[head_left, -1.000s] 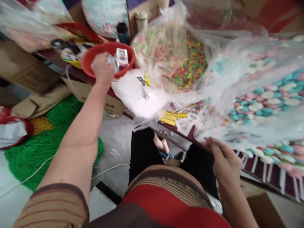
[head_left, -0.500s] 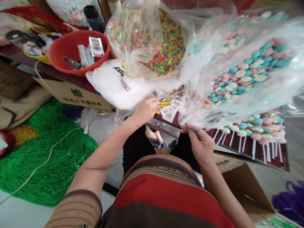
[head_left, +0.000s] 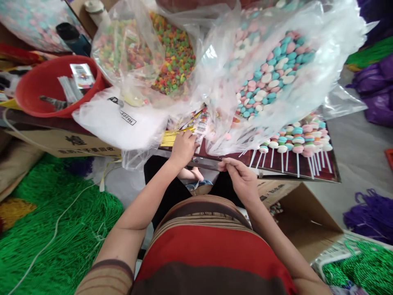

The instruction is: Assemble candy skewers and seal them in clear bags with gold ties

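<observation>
Head cam, near to far: your R hand (head_left: 241,178) sits just off the table edge, thumb & forefinger pinched together, other fingers curled. Can't tell if there's anything thin in that pinch. Your L hand (head_left: 185,148) is a bit farther out & over, palm down, fingers half curled onto the R end of the yellow ties (head_left: 168,139). Tips are hidden, so no idea if you've got one yet.

IMO the step is getting a single tie out of the bunch. Thumb & forefinger only, roll one off the top, then slide it out lengthwise; raking w/ all fingers prob drags a clump. Watch the printed slips (head_left: 201,125) right beside them, they'd likely come along too. Hold your R hand steady meanwhile so the handover's short.

Position-wise: ties are under/just left of your L fingers, well left of your R hand, near the front edge of the table (head_left: 333,174). White bags (head_left: 119,127) lie just left of them, w/ the clear bag of pastel candy (head_left: 267,86) off to the right & farther back.
</observation>
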The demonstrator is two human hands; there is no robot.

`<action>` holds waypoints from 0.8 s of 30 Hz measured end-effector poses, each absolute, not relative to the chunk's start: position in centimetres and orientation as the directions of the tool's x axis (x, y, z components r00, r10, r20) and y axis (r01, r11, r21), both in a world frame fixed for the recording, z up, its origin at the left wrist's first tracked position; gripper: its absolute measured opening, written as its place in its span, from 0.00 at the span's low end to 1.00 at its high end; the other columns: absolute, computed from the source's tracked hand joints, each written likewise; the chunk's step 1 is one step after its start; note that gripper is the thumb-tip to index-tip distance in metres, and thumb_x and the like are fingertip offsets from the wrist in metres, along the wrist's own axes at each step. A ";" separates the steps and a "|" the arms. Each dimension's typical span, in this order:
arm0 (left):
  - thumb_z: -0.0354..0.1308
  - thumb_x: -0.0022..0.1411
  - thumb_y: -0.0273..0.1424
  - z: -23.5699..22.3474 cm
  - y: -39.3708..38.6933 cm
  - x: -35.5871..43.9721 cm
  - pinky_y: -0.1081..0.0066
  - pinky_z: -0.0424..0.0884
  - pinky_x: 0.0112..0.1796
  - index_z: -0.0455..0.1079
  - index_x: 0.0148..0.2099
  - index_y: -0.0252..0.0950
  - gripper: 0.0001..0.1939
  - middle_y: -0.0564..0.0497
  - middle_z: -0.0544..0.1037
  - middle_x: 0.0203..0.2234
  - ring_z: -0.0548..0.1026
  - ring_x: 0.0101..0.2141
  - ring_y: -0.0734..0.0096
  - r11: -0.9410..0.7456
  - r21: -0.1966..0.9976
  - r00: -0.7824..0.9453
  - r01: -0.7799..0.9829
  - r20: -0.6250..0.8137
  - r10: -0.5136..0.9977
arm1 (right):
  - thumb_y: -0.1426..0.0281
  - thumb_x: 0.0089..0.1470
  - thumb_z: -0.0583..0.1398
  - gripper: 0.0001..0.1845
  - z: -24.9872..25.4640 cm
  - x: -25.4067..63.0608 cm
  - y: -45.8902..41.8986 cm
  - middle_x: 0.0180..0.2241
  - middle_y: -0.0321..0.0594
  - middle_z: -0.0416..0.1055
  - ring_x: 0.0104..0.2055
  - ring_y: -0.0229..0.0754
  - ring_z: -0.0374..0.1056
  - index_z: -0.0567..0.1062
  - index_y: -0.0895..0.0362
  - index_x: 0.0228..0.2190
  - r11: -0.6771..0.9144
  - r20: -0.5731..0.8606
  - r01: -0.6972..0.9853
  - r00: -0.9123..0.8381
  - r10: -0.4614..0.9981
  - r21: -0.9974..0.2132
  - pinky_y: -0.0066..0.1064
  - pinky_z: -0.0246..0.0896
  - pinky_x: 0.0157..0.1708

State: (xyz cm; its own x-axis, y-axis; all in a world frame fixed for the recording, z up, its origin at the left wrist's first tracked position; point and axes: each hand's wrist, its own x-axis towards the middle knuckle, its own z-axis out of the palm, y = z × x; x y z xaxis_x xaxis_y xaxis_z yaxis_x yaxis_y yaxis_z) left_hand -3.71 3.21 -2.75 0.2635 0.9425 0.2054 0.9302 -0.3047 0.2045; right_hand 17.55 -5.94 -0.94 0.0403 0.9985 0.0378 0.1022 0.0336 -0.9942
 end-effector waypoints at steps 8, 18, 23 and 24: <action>0.52 0.67 0.23 -3.3 4.8 -3.7 0.58 0.72 0.43 0.76 0.31 0.37 0.15 0.42 0.79 0.33 0.76 0.39 0.55 -0.256 0.261 0.188 0.931 0.260 0.947 | 0.58 0.61 0.64 0.12 -1.4 17.8 -6.2 0.36 0.37 0.84 0.36 0.42 0.80 0.82 0.49 0.41 -0.002 -0.002 0.064 0.009 1.000 -0.998 0.40 0.79 0.43; 0.51 0.73 0.32 -3.2 2.0 -4.7 0.61 0.72 0.52 0.81 0.47 0.43 0.15 0.46 0.83 0.42 0.78 0.45 0.62 -0.427 0.336 0.205 0.839 0.533 0.821 | 0.44 0.50 0.68 0.30 0.3 15.4 0.3 0.41 0.48 0.84 0.40 0.49 0.81 0.80 0.54 0.42 -0.425 -0.373 -0.326 -0.213 0.903 -0.844 0.36 0.79 0.33; 0.54 0.72 0.31 -4.7 1.1 -5.0 0.59 0.73 0.54 0.81 0.47 0.42 0.12 0.45 0.84 0.46 0.79 0.50 0.63 -0.598 0.358 0.379 0.718 0.519 0.766 | 0.57 0.40 0.76 0.23 -1.0 13.4 4.1 0.31 0.36 0.80 0.27 0.37 0.74 0.79 0.54 0.35 -0.396 -0.379 -0.382 -0.121 0.917 -0.835 0.28 0.75 0.26; 0.55 0.71 0.31 -4.9 1.0 -5.1 0.58 0.73 0.55 0.81 0.47 0.42 0.12 0.45 0.84 0.47 0.79 0.51 0.62 -0.612 0.374 0.389 0.697 0.519 0.761 | 0.60 0.38 0.77 0.22 -1.2 13.3 4.5 0.28 0.34 0.79 0.25 0.35 0.73 0.79 0.55 0.34 -0.385 -0.378 -0.370 -0.095 0.921 -0.846 0.27 0.73 0.25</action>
